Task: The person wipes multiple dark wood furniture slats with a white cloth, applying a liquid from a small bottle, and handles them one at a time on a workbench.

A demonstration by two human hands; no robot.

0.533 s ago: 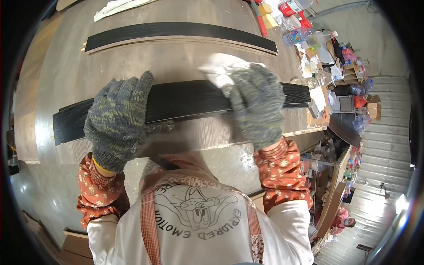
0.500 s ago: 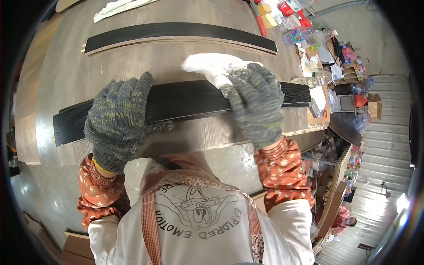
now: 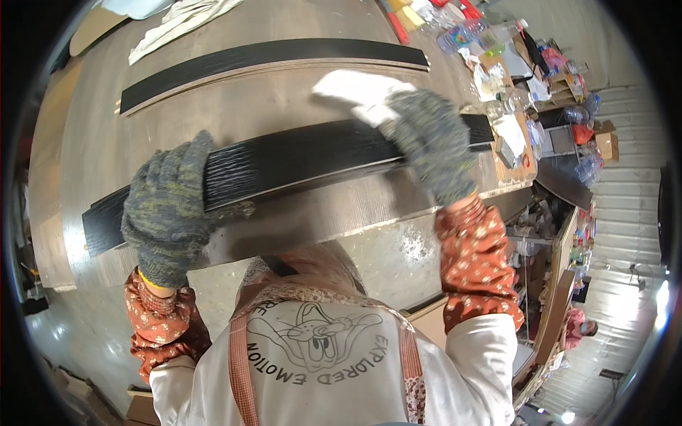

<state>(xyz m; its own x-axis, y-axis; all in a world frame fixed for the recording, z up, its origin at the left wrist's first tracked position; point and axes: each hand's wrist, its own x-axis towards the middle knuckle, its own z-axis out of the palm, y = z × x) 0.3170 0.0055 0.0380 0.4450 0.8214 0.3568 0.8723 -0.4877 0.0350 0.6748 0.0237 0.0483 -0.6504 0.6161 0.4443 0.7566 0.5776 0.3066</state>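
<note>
A long black wood-grained board (image 3: pixel 284 157) lies across the table in front of me. My left hand (image 3: pixel 167 209), in a grey-green knitted glove, grips it near its left end. In a matching glove, my right hand (image 3: pixel 435 142) holds a bunched white cloth (image 3: pixel 359 92) over the board's right part. The cloth juts out to the left of the fingers and is blurred by motion. Some of the right hand's fingers are hidden by the glove's back and the cloth.
Beyond it lies a second black board (image 3: pixel 277 55) on the brown table (image 3: pixel 270 99). A cream cloth (image 3: pixel 181 27) rests at the far left, a red-handled tool (image 3: pixel 395 25) at the far edge. Plastic bottles (image 3: pixel 462 37) crowd the right side. Another person (image 3: pixel 577 328) is far right.
My right hand has moved right along the board with the white cloth. My left hand still grips the board and sits slightly lower and further left in view. The whole view has shifted a little.
</note>
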